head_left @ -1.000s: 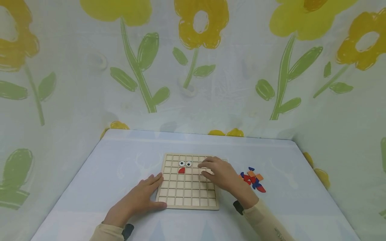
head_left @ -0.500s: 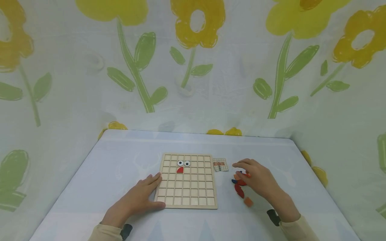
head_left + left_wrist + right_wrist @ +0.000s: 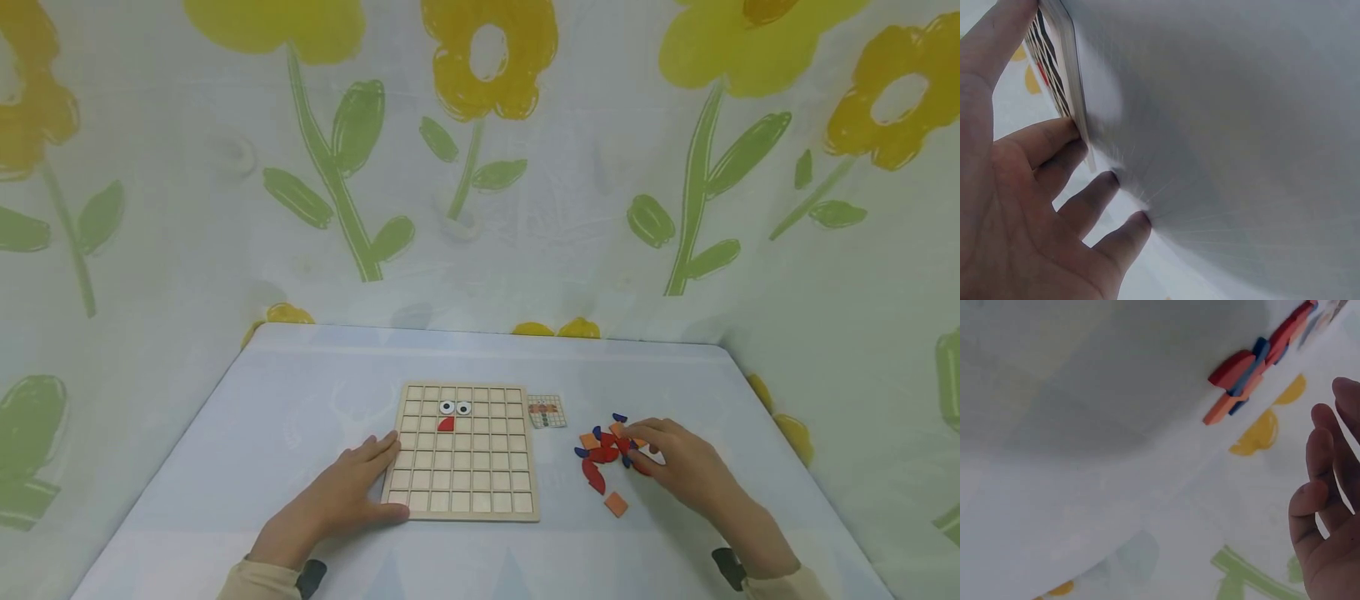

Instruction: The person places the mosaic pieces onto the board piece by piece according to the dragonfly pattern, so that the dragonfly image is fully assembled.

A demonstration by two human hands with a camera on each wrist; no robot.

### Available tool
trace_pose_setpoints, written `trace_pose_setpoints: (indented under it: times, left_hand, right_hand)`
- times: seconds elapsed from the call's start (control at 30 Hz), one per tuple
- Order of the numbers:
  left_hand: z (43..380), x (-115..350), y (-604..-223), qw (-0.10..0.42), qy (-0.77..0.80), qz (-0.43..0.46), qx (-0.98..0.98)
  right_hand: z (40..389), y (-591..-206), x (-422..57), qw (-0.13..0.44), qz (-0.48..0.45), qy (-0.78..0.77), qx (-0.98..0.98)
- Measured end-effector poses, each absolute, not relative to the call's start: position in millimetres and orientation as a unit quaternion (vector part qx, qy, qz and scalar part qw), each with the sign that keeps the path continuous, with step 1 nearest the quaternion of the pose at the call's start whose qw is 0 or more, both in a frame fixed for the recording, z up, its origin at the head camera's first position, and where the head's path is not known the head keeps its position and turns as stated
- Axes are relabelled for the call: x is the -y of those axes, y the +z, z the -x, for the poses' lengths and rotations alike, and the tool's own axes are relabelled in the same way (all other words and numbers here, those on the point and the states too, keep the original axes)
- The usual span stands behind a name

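A wooden grid board [image 3: 462,516] lies on the table, its left edge touched by my left hand [image 3: 337,493], thumb at the near left corner and fingers spread along the side. Two white eye discs [image 3: 447,407] sit side by side in upper squares, with a red quarter-circle piece [image 3: 447,425] just below. Over a loose pile of flat pieces hovers my right hand [image 3: 688,467], fingers loosely bent and fingertips close above the right part of the pile. The right wrist view shows no piece between the visible fingers. Part of the pile is hidden under this hand.
A small pattern card [image 3: 547,412] lies against the board's right edge. The pile holds red petal-like pieces [image 3: 592,477], blue half-rounds [image 3: 619,417] and orange squares [image 3: 617,504]. A flower-printed cloth wall [image 3: 570,250] rises behind the table.
My right hand has moved from over the board to the pile at the right, uncovering the card. Pieces have spread out, some nearer the board. The left hand stays at the board.
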State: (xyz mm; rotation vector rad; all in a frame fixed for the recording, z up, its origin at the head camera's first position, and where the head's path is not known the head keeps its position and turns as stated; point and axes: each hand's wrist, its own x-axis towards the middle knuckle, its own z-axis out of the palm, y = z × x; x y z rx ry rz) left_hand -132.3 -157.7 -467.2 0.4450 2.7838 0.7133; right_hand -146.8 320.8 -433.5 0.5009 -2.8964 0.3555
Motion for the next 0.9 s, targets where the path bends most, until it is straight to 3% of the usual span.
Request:
trace_pose_setpoints:
  times: [0.27, 0.5, 0.9]
  left_hand:
    - [133.7, 157.9, -470.8, 0.116, 0.243, -0.145, -0.952]
    - [134.3, 157.2, -472.4, 0.111, 0.240, -0.148, -0.953]
    - [133.6, 156.8, -470.3, 0.112, 0.237, -0.145, -0.954]
  right_hand:
    - [153.3, -447.5, -309.6, 0.103, -0.235, 0.106, 0.961]
    - [156.8, -449.6, -302.8, 0.056, -0.216, 0.093, 0.970]
    - [159.3, -454.1, -310.3, 0.052, -0.189, 0.082, 0.977]
